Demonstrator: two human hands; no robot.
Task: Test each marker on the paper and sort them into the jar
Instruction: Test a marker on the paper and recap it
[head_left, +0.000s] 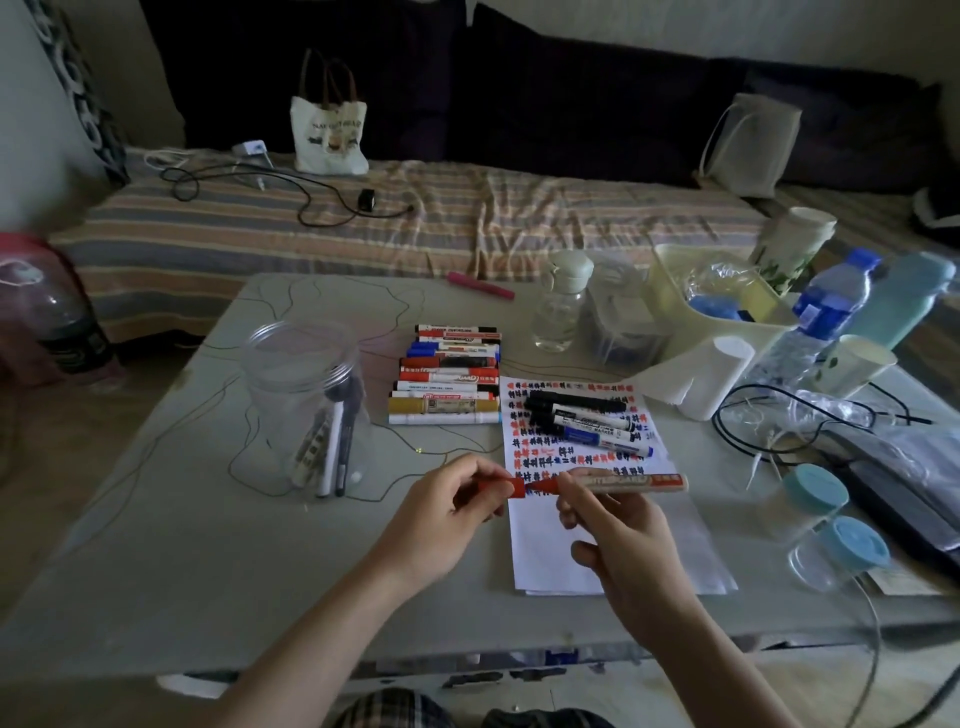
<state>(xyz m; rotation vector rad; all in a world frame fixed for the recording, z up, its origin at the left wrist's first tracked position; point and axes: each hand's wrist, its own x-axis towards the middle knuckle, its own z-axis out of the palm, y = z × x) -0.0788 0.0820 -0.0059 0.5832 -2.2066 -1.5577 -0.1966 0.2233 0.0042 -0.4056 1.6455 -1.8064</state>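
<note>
My right hand (618, 525) holds a red whiteboard marker (631, 482) level above the white paper (597, 545). My left hand (457, 501) pinches its red cap (501, 487), just off the marker's red tip. Red, black and blue test marks fill the upper half of the paper. Three black and blue markers (587, 418) lie on the paper's top. A row of several markers (447, 376) lies left of the paper. The clear plastic jar (306, 405) stands at the left with a few markers inside.
A pink marker (480, 285) lies at the table's far edge. A clear bottle (561, 304), a yellow bin (722, 301), a paper roll (711, 376), water bottles, cups, cables and two blue-lidded jars (831, 525) crowd the right side. A striped bed lies beyond.
</note>
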